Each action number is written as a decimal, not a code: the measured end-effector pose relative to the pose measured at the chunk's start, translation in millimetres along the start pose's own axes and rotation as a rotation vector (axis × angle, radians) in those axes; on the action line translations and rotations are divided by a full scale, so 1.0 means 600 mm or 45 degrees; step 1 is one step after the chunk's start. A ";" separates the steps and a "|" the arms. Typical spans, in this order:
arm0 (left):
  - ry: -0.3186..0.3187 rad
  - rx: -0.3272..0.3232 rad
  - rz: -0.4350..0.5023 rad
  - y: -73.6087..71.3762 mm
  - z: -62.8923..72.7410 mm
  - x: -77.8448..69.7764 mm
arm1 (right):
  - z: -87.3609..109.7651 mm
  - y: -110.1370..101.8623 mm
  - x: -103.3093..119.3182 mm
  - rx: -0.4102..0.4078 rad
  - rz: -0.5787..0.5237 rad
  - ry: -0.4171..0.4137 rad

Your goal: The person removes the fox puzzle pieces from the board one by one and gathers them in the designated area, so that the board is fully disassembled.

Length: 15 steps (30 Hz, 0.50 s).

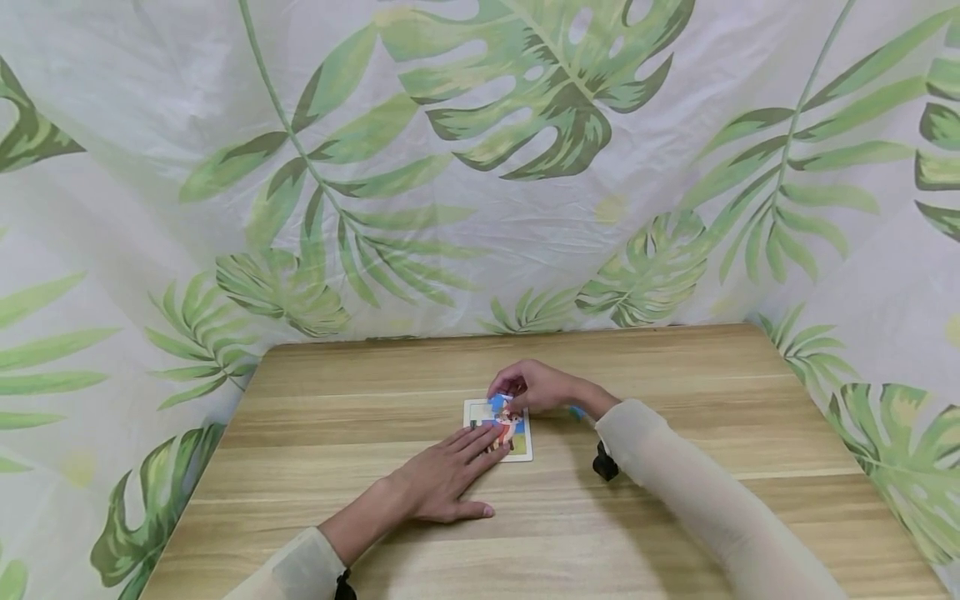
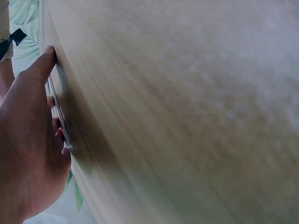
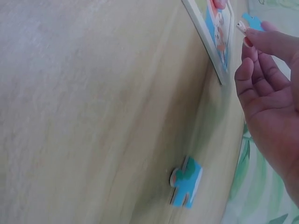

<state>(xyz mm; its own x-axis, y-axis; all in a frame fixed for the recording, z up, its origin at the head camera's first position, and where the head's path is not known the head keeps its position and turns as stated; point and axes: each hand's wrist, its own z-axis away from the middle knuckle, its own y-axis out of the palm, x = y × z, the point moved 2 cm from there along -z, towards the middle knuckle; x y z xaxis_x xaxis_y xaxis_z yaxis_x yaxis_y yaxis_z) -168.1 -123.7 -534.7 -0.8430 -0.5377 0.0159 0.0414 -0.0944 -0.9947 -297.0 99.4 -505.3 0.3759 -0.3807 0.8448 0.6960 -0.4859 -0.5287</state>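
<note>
A small jigsaw puzzle in a white-edged frame (image 1: pixel 526 452) lies flat near the middle of the table, a colourful cartoon picture partly filling it. My left hand (image 1: pixel 444 477) rests with straight fingers over the frame's lower left part, its thumb on the wood. My right hand (image 1: pixel 542 386) is above the frame's far edge. Between its thumb and forefinger it pinches a blue and white puzzle piece (image 3: pixel 252 21), held up off the board in the right wrist view. Another puzzle piece (image 3: pixel 186 182), blue and green, lies on the table under the right wrist.
The wooden table (image 1: pixel 337 417) extends around the puzzle on all sides. Behind it hangs a leaf-patterned cloth (image 1: pixel 480 208). A black wrist mount (image 1: pixel 604 462) hangs under the right sleeve, close above the tabletop.
</note>
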 end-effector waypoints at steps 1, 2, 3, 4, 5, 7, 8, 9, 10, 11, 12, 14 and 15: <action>0.002 -0.003 -0.001 0.000 0.000 0.000 | 0.002 -0.002 0.000 0.001 -0.009 -0.001; 0.004 -0.005 0.002 -0.001 0.000 0.000 | 0.005 -0.004 0.000 0.002 -0.013 -0.002; 0.007 -0.007 0.002 -0.001 0.001 0.001 | 0.008 -0.006 0.000 0.002 -0.014 -0.002; 0.009 -0.009 0.006 -0.001 0.001 0.001 | 0.010 -0.008 0.000 0.000 -0.015 -0.004; 0.011 -0.012 0.009 -0.001 0.001 0.001 | 0.013 -0.010 -0.002 -0.001 -0.014 -0.004; 0.015 -0.019 0.013 -0.002 0.001 0.002 | 0.018 -0.014 -0.006 -0.004 -0.018 -0.005; 0.016 -0.023 0.012 -0.002 0.001 0.002 | 0.020 -0.016 -0.008 -0.005 -0.021 -0.007; 0.017 -0.025 0.013 -0.002 0.001 0.002 | 0.022 -0.018 -0.011 -0.006 -0.024 -0.010; 0.018 -0.026 0.013 -0.002 0.001 0.002 | 0.025 -0.020 -0.012 -0.005 -0.030 -0.011; 0.020 -0.030 0.013 -0.002 0.001 0.002 | 0.028 -0.022 -0.013 -0.006 -0.033 -0.010; 0.021 -0.032 0.014 -0.002 0.001 0.001 | 0.031 -0.024 -0.013 -0.006 -0.034 -0.010; 0.021 -0.036 0.017 -0.002 0.001 0.001 | 0.036 -0.027 -0.014 -0.009 -0.036 -0.007; 0.020 -0.034 0.024 -0.002 0.002 0.000 | 0.039 -0.029 -0.014 -0.011 -0.033 -0.005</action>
<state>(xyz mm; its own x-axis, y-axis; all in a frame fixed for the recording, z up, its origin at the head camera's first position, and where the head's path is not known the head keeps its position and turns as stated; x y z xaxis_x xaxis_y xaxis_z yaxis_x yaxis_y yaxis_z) -167.8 -124.4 -533.5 -0.8503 -0.5263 -0.0043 0.0434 -0.0620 -0.9971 -297.9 129.5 -501.4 0.3602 -0.3646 0.8587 0.7005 -0.5022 -0.5071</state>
